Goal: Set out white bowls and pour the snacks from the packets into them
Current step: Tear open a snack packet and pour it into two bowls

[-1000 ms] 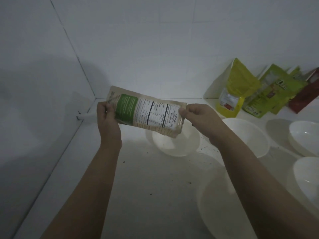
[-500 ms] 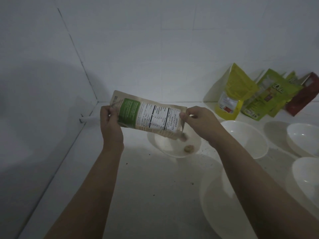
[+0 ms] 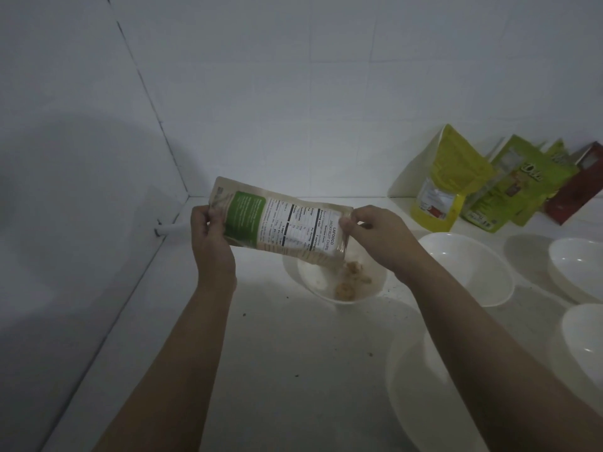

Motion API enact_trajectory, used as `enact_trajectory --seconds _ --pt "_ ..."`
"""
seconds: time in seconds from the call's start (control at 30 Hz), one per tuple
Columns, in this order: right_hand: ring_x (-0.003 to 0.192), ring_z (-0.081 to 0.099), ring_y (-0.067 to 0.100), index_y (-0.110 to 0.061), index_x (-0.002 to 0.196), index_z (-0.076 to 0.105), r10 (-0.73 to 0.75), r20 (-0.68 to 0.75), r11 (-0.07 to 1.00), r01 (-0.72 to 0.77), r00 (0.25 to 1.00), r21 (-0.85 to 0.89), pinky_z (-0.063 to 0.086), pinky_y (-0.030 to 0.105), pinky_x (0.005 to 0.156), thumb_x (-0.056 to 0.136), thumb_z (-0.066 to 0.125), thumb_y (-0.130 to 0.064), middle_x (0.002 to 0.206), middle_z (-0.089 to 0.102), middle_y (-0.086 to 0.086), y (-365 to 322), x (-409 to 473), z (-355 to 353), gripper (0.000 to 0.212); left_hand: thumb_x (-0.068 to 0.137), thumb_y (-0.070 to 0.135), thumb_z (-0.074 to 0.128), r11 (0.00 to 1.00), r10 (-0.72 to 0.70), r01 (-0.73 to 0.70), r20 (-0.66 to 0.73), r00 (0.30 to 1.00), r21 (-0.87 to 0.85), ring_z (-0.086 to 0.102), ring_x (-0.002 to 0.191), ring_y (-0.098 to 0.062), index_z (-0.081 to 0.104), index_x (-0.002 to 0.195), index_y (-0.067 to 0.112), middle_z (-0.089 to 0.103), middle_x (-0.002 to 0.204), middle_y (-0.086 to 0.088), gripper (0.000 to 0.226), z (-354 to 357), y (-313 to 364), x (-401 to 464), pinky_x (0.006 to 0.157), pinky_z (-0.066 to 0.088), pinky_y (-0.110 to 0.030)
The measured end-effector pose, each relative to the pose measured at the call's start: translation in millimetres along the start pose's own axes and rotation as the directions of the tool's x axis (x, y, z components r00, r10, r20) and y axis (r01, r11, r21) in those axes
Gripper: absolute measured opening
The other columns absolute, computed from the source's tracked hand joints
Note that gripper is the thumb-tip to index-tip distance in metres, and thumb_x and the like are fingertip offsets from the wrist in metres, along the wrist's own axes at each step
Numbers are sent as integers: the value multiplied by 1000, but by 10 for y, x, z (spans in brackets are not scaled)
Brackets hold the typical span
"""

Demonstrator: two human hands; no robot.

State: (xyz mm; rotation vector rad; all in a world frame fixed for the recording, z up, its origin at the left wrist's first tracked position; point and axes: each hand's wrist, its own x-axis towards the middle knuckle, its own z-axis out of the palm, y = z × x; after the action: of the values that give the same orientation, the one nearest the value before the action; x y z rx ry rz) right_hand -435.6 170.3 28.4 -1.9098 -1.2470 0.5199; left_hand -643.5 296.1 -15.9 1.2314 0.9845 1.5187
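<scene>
My left hand (image 3: pixel 212 243) and right hand (image 3: pixel 375 236) pinch the packet (image 3: pixel 280 223) over a bowl (image 3: pixel 332 278) on the speckled white counter (image 3: pixel 267 370), in a dim tiled corner (image 3: pixel 182 190).

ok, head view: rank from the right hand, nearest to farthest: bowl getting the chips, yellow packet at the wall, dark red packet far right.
From the right hand, which pinches the tilted chip packet's open end:
1. Bowl getting the chips, just below the hand.
2. Yellow packet, back right, leaning on the wall.
3. Dark red packet, far right along the wall.
</scene>
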Motion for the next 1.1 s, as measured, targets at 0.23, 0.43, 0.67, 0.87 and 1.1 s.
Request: enact_trajectory --seconds 0.23,0.43,0.67,0.87,1.1 --pt "88 57 10 -10 76 60 -42 2 999 42 999 -24 38 16 69 97 55 -33 100 63 -4 -41 44 41 32 103 16 37 1000 16 -16 -7 1000 -18 47 66 -5 45 77 23 51 77 5 27 -58 20 69 60 37 -23" --pt "85 56 4 -20 68 56 -37 26 999 38 999 -34 37 17 67 97 54 -35 99 62 -8 -112 44 69 33 103 16 38 999 5 -6 -24 1000 -38 48 67 -5 45 76 23 51 78 5 29 -134 10 88 60 38 -22" --pt "84 57 3 -19 66 55 -70 30 994 72 997 -76 39 23 70 97 54 -35 102 63 -6 -226 27 140 35 103 13 37 999 15 -17 -52 999 -47 49 65 1 45 77 20 49 78 9 28 -249 41 85 59 39 -17" --pt "84 55 -1 -13 73 57 -78 32 991 81 996 -108 39 17 70 98 54 -33 105 62 -4 -220 6 175 32 101 18 40 999 -15 14 -26 1000 -53 49 70 -4 46 76 22 49 80 6 26 -312 -13 83 64 38 -24" --pt "86 57 3 -11 74 58 -74 6 991 74 997 -108 38 17 68 98 53 -33 103 61 -7 -216 -1 160 32 98 24 41 999 -27 27 -1 1000 -41 47 72 -10 47 77 25 51 81 4 22 -294 -23 110 65 37 -28"
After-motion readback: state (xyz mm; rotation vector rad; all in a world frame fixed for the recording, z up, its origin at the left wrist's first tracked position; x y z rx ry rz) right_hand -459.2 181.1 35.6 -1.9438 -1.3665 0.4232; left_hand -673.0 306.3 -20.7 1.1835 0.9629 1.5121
